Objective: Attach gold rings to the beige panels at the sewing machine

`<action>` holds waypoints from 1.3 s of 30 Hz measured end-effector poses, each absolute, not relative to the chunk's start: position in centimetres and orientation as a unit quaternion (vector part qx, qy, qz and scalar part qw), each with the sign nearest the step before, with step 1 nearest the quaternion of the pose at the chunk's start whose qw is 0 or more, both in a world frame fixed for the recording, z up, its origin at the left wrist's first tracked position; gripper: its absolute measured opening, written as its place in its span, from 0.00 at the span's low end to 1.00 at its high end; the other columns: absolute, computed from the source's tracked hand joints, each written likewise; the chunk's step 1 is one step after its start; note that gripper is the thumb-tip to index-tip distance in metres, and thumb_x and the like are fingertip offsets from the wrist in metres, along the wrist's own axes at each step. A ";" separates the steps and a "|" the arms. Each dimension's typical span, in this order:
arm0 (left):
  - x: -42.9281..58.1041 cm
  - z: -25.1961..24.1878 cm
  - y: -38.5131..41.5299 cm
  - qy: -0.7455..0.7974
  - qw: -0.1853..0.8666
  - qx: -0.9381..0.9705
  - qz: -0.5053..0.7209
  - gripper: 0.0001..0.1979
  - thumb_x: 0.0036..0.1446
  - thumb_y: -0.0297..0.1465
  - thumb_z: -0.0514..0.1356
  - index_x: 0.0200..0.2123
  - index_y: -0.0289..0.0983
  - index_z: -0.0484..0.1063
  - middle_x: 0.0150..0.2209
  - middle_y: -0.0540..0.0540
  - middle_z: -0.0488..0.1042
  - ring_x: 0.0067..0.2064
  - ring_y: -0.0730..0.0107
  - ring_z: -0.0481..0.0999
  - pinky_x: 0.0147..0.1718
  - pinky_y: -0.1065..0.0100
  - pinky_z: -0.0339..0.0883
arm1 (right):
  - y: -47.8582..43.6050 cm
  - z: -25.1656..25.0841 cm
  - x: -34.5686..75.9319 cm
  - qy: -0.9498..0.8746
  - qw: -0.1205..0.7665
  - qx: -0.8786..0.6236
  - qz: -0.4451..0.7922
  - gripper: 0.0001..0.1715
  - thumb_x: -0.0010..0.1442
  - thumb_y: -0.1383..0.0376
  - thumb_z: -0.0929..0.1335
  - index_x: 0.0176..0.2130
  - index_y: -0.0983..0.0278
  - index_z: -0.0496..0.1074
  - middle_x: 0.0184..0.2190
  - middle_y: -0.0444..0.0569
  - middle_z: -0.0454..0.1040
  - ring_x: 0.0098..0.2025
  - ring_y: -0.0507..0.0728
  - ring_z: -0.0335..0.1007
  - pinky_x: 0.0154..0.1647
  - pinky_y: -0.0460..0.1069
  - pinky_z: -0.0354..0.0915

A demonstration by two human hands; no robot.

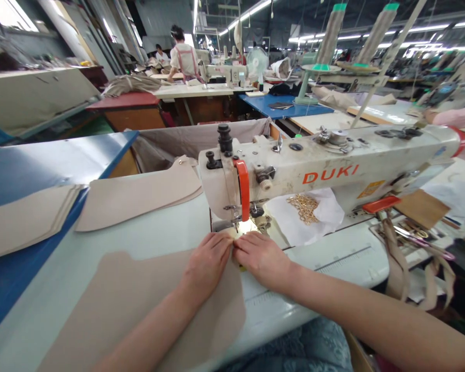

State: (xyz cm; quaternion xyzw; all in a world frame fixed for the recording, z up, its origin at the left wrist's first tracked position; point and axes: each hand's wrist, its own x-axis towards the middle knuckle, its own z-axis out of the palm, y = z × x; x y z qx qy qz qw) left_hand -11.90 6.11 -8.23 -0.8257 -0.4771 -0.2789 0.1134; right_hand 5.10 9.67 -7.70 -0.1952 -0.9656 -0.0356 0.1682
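Both hands meet just in front of the lit needle area of a white sewing machine point(279, 170). My left hand point(211, 258) is closed, its fingertips pinching the edge of a large beige fabric panel point(139, 289) that spreads leftward over the pale machine bed point(189, 212). My right hand point(261, 261) is closed beside it, fingers pressed together at the same edge; what lies under them is mostly hidden. An orange guard point(243, 188) stands above the fingertips. The needle and presser foot are too small and covered to make out.
Cut beige pieces point(143, 199) lie behind left, with another stack point(27, 219) on a blue table point(8, 294). Gold metal rings point(304, 206) sit on white cloth point(277, 222) under the machine arm. Scissors point(426, 243) and hanging straps point(397, 263) are at right. A person point(184, 57) works behind.
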 end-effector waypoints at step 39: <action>-12.0 -8.6 8.8 -0.482 0.083 -0.813 -0.315 0.13 0.62 0.26 0.49 0.35 0.37 0.74 0.33 0.45 0.78 0.37 0.64 0.75 0.39 0.61 0.73 | 11.7 -7.7 5.4 -0.953 0.191 -0.234 -0.026 0.07 0.63 0.70 0.64 0.34 0.68 0.72 0.41 0.54 0.75 0.40 0.58 0.69 0.40 0.52 0.65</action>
